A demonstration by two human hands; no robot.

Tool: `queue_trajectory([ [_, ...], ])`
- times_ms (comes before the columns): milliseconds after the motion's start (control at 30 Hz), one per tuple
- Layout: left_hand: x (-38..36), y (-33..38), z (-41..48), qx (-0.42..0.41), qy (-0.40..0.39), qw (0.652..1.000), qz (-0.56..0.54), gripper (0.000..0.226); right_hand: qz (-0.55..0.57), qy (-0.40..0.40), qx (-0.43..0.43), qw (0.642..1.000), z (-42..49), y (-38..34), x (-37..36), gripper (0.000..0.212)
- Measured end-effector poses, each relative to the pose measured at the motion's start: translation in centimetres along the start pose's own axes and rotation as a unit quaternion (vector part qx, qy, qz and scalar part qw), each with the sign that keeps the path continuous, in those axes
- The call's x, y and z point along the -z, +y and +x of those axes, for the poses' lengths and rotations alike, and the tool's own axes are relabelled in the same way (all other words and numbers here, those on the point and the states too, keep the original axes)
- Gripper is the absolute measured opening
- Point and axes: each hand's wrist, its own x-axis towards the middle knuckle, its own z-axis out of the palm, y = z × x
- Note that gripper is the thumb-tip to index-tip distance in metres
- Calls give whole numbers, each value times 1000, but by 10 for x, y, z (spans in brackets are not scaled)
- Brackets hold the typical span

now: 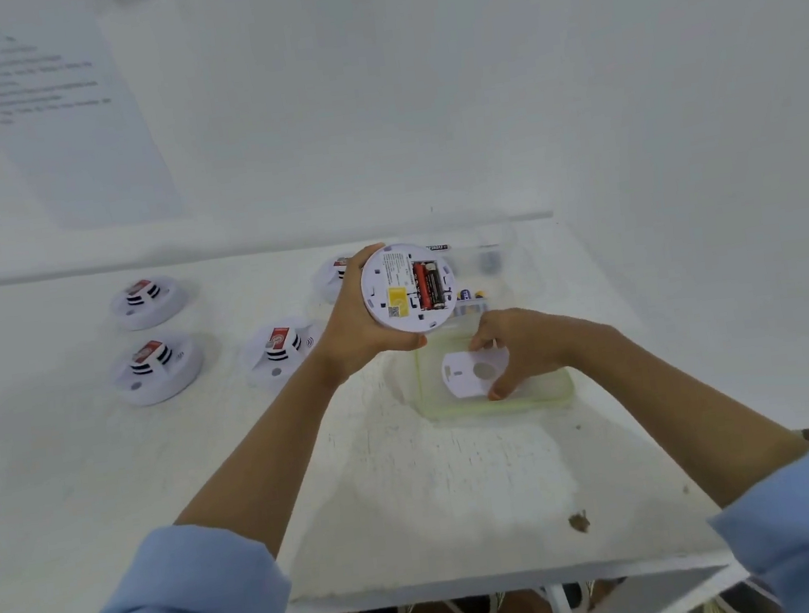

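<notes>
White smoke alarm point(406, 288) sits gripped in the left hand point(361, 324); the right hand point(522, 348) only pinches the cover point(467, 375), so it could drop.

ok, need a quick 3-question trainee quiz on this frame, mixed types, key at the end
1. True or false: the left hand holds the smoke detector with its open battery bay facing the camera.
2. Multiple choice: where does the right hand pinch the white cover plate? A) at the green-rimmed clear tray B) at the table's front edge C) beside the far-left detectors
3. Fill in: the bay shows ___ batteries.
Key: 1 true; 2 A; 3 two.
</notes>
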Motion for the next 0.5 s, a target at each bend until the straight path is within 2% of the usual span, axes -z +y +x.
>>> queue_trajectory([
  [67, 1, -1, 4, 2, -5, 1000, 1, 98, -5, 22, 1, 1000, -2, 2, 7, 69],
  [133, 3, -2, 10, 3, -9, 1000, -4, 98, 34, 78, -4, 996, -6, 7, 24, 63],
  [267, 8, -3, 27, -9, -5, 1000, -9, 99, 137, 232, 25, 963, -12, 13, 76, 30],
  [333, 10, -3, 38, -15, -5, 1000, -10, 100, 160, 218, 37, 962, -1, 5, 90, 17],
  [433, 13, -8, 54, -17, 5, 1000, -3, 104, 242, 88, 41, 965, 23, -6, 70, 15],
  [500, 20, -14, 62, -16, 7, 1000, 4, 104, 298, 87, 30, 950, 30, -2, 48, 17],
])
